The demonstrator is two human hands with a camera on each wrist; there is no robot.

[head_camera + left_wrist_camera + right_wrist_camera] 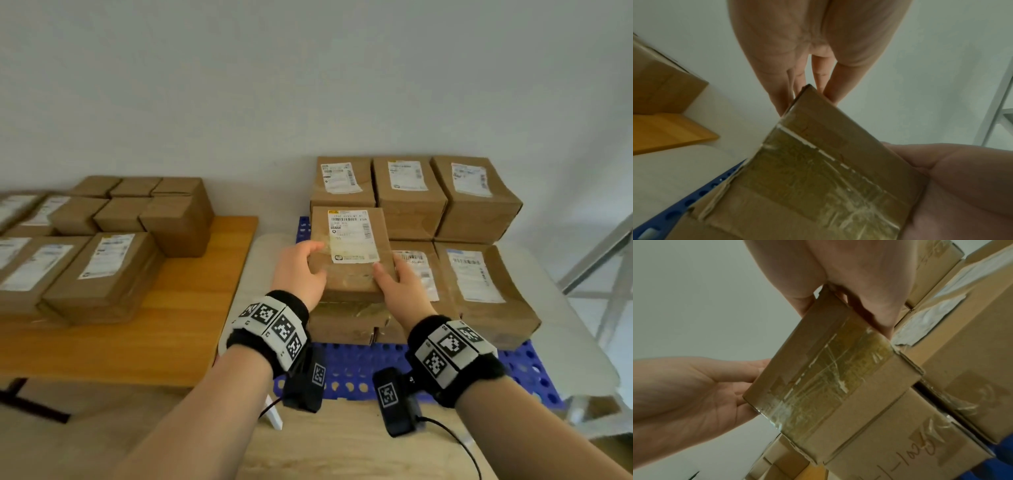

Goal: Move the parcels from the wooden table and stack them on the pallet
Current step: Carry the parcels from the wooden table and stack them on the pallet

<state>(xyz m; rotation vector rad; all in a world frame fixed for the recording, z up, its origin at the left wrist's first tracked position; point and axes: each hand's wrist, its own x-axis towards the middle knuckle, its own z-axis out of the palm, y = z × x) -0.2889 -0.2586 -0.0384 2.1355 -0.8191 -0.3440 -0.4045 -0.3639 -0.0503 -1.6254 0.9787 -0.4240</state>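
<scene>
Both hands hold a brown taped parcel [349, 250] with a white label on top. My left hand [306, 265] grips its near left corner, thumb on top, and my right hand [394, 279] grips the near right corner. The left wrist view shows the parcel [818, 162] with my left fingers [785, 91] straight along its side. In the right wrist view my right hand [851, 293] pinches the parcel [828, 378] at its upper edge. It is at the front left of the stack on the blue pallet [359, 370], over a lower parcel [342, 325]. Contact with that parcel is unclear.
Several labelled parcels [445, 205] are stacked in two layers on the pallet, against the wall. The wooden table [191, 308] at the left carries several more parcels [102, 274]. A metal frame [603, 260] stands at the right. Cables hang from the wrist cameras.
</scene>
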